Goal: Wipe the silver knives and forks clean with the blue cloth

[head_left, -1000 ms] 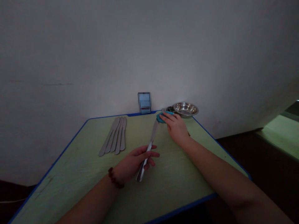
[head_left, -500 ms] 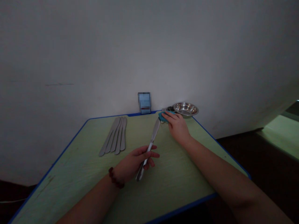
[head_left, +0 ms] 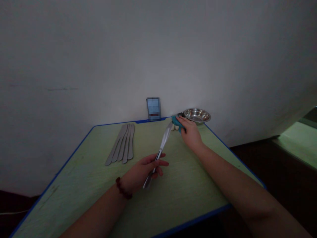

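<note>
My left hand (head_left: 151,167), with a dark red bead bracelet at its wrist, grips a metal table knife (head_left: 165,136) by the handle. The blade slants up and away to the right. My right hand (head_left: 192,132) is closed on a blue cloth (head_left: 177,121) close to the blade's tip; whether cloth and tip touch I cannot tell. Left of my hands, several more table knives (head_left: 123,145) lie side by side in a fan on the table.
The pale green table (head_left: 84,185) has a blue edge and stands against a wall. A steel bowl (head_left: 197,115) sits at the back right corner, beside partly hidden cutlery. Small pale pieces (head_left: 174,127) lie below the cloth. A blurred, screen-like object (head_left: 154,109) leans at the back.
The cloth in my right hand has shifted slightly right and bunched up, showing more of the blade tip and the pale pieces. The knife has turned a little in my left hand.
</note>
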The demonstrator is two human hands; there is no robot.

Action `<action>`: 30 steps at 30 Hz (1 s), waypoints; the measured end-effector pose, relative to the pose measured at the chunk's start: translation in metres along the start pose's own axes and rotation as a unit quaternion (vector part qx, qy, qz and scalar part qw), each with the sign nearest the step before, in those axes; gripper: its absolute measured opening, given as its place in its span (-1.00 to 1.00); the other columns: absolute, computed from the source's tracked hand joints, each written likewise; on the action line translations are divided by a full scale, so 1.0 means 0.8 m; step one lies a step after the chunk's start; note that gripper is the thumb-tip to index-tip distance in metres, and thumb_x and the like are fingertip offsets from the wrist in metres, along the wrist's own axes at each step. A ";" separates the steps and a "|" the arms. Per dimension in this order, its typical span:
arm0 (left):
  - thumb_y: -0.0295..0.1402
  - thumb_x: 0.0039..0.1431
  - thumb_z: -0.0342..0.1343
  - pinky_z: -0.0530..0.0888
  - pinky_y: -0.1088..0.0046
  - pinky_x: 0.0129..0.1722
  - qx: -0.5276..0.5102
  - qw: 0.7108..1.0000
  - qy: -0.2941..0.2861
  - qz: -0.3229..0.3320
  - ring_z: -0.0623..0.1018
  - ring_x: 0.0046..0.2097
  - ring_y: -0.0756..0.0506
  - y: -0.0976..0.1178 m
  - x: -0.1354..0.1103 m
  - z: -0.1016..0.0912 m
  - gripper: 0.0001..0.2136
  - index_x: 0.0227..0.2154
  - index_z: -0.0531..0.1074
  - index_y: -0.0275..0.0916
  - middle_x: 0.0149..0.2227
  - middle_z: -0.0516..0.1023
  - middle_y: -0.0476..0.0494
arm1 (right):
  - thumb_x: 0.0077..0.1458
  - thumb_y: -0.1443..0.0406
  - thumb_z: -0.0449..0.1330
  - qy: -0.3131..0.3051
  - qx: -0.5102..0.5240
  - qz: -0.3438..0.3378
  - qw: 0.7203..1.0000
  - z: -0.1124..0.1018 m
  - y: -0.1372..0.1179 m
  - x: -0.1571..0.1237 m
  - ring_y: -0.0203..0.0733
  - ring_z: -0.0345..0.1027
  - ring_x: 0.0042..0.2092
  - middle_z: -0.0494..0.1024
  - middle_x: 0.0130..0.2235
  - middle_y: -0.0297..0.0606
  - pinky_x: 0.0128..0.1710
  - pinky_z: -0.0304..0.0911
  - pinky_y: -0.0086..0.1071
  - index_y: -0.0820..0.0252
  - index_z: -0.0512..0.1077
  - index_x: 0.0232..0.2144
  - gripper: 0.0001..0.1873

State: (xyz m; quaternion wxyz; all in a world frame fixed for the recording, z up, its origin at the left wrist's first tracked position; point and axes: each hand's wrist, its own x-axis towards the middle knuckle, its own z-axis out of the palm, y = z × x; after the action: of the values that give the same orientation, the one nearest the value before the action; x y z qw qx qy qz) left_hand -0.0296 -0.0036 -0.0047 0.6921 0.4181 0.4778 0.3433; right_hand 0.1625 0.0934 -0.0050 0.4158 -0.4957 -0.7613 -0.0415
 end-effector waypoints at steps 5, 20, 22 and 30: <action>-0.42 -0.07 0.07 0.19 0.58 -0.61 -0.003 1.000 0.012 -0.006 0.35 -0.57 0.11 0.001 0.000 0.002 -0.74 -0.24 0.34 -0.28 -0.36 0.50 -0.10 | -0.06 0.50 -0.09 0.022 -0.045 -0.032 0.998 -0.011 -0.011 -0.002 -0.16 0.10 -0.04 0.23 0.05 -0.34 -0.06 0.07 -0.19 0.08 0.14 0.01 -0.46; -0.45 -0.06 0.06 0.22 0.59 -0.59 -0.063 0.997 0.036 0.010 0.36 -0.54 0.11 0.002 0.005 0.000 -0.74 -0.23 0.33 -0.31 -0.33 0.49 -0.14 | 0.09 0.33 -0.10 -0.038 -0.125 -0.211 0.969 -0.010 -0.044 -0.020 -0.13 0.03 -0.03 0.22 0.05 -0.55 -0.14 0.04 -0.21 -0.16 0.14 -0.02 -0.59; -0.47 -0.06 0.06 0.23 0.59 -0.60 -0.064 0.997 0.042 0.011 0.35 -0.55 0.11 0.003 0.005 -0.001 -0.73 -0.22 0.33 -0.31 -0.33 0.49 -0.15 | 0.09 0.31 -0.11 -0.052 -0.129 -0.216 0.966 -0.008 -0.047 -0.022 -0.11 0.03 -0.02 0.22 0.05 -0.53 -0.16 0.03 -0.21 -0.17 0.14 -0.02 -0.60; -0.47 -0.05 0.05 0.19 0.61 -0.64 -0.092 0.995 0.040 0.028 0.32 -0.57 0.12 0.003 0.008 -0.002 -0.78 -0.26 0.35 -0.31 -0.33 0.49 -0.17 | 0.10 0.26 -0.11 -0.079 -0.112 -0.247 0.959 -0.007 -0.056 -0.028 -0.11 0.06 -0.01 0.23 0.04 -0.51 -0.19 0.03 -0.22 -0.18 0.15 -0.03 -0.63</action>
State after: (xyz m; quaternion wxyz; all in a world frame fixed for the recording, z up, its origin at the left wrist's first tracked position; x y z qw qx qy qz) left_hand -0.0292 0.0029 -0.0052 0.6983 0.3518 0.4595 0.4212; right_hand 0.1336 0.0522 -0.0007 0.2727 -0.3379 -0.8808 -0.1886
